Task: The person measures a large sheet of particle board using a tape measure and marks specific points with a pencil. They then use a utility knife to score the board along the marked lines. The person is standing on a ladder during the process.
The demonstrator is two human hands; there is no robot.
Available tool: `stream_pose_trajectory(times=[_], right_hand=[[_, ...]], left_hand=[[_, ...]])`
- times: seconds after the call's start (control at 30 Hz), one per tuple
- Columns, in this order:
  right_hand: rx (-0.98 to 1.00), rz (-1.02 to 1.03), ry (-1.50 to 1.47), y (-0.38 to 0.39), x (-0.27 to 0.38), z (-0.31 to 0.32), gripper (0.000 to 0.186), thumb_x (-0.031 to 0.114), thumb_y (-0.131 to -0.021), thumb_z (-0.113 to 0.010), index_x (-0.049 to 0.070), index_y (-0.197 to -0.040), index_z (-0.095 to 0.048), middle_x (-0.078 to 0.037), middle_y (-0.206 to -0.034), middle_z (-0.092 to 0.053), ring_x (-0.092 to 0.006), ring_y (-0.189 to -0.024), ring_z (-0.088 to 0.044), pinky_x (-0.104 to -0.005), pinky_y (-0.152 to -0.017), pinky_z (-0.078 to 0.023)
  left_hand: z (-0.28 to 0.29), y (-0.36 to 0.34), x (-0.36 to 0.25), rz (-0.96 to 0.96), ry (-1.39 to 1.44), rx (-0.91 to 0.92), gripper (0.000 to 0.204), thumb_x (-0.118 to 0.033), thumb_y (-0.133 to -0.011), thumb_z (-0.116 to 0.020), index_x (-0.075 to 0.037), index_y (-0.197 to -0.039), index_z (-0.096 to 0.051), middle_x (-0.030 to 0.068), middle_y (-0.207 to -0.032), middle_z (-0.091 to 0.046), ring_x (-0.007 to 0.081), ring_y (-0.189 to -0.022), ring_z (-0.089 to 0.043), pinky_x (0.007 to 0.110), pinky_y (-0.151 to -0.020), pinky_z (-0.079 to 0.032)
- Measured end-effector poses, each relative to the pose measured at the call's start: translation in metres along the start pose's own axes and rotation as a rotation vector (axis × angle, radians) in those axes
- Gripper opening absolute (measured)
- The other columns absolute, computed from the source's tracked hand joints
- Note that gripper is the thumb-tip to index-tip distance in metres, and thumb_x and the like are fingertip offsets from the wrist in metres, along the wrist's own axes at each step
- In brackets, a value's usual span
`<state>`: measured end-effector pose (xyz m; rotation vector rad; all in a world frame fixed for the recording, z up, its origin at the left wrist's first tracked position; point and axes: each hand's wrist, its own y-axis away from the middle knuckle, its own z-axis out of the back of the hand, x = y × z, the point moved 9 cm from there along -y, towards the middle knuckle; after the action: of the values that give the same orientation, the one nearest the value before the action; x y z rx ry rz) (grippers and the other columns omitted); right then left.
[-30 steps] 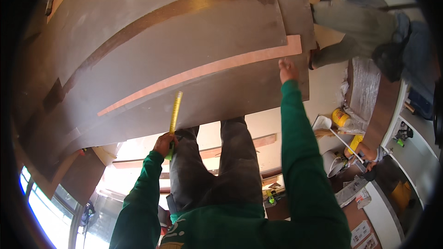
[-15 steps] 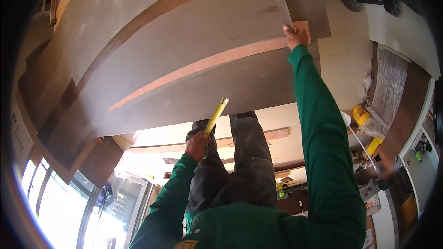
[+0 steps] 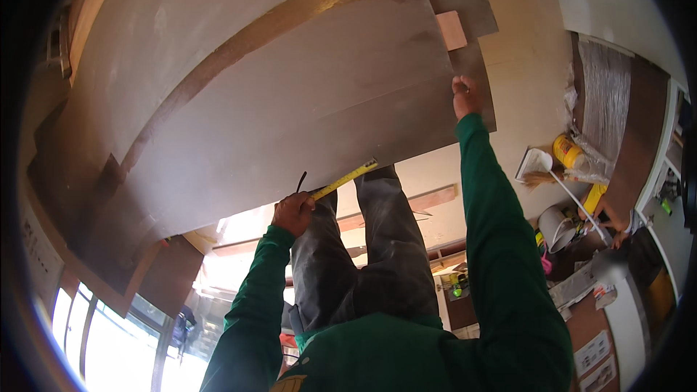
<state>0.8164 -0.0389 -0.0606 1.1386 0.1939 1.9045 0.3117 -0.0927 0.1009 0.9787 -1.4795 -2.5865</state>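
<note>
My left hand is closed around a tape measure; its case is hidden by my fingers. The yellow blade sticks out to the right across my thighs, just off the near edge of a large brown sheet. A thin dark strip shows above my fingers. My right hand, fingers curled, is at the near right corner of the upper brown sheet, over a darker board. What the fingers pinch, if anything, is hidden. Beyond that hand, a pinkish flat piece protrudes from under the upper sheet.
A curved brown band crosses the upper sheet. To the right are a dustpan, a yellow tub, a bucket and plastic-wrapped panels. Another person's arm shows there. A wood strip lies behind my legs.
The upper sheet has shifted toward me, covering the long pinkish strip. My right hand has come nearer, off the pinkish piece. My left hand has lowered the tape blade to a flatter slant.
</note>
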Motion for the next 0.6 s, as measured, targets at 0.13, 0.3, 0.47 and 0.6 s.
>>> stream_pose_trajectory(times=[0.13, 0.3, 0.47, 0.6], right_hand=[[0.424, -0.474, -0.359, 0.114, -0.010, -0.022, 0.052, 0.043, -0.095, -0.067, 0.005, -0.131, -0.062, -0.009, -0.108, -0.070, -0.0147, -0.086, -0.062, -0.0306, -0.081, -0.052], [0.681, -0.015, -0.336, 0.212, 0.063, -0.060, 0.049, 0.030, -0.095, -0.071, 0.002, -0.133, -0.060, -0.008, -0.102, -0.072, -0.0155, -0.101, -0.068, -0.0313, -0.089, -0.053], [0.322, -0.076, -0.405, 0.193, 0.049, -0.048, 0.027, 0.025, -0.089, -0.076, 0.002, -0.102, -0.070, -0.003, -0.084, -0.066, -0.0107, -0.078, -0.059, -0.0269, -0.074, -0.048], [0.191, -0.036, -0.466, 0.166, 0.039, -0.034, 0.026, 0.026, -0.088, -0.076, 0.004, -0.102, -0.072, 0.002, -0.076, -0.056, -0.0093, -0.071, -0.050, -0.0256, -0.069, -0.043]], left_hand=[[0.019, -0.046, -0.034, -0.070, -0.564, 0.149, 0.011, -0.019, -0.092, -0.058, -0.014, -0.088, -0.065, 0.0082, -0.086, -0.069, 0.0311, -0.091, -0.066, 0.051, -0.084, -0.041], [0.031, -0.127, -0.118, -0.341, -1.013, 0.285, 0.012, -0.018, -0.091, -0.060, -0.018, -0.097, -0.071, 0.0037, -0.090, -0.071, 0.0270, -0.093, -0.067, 0.049, -0.086, -0.043], [0.036, -0.196, -0.197, -0.390, -1.338, 0.430, 0.015, -0.018, -0.088, -0.064, -0.020, -0.101, -0.072, 0.0015, -0.093, -0.073, 0.0240, -0.096, -0.069, 0.047, -0.088, -0.043], [0.034, -0.237, -0.253, -0.467, -1.434, 0.456, 0.015, -0.022, -0.093, -0.063, -0.018, -0.106, -0.071, 0.0036, -0.095, -0.074, 0.0240, -0.096, -0.070, 0.048, -0.091, -0.043]])
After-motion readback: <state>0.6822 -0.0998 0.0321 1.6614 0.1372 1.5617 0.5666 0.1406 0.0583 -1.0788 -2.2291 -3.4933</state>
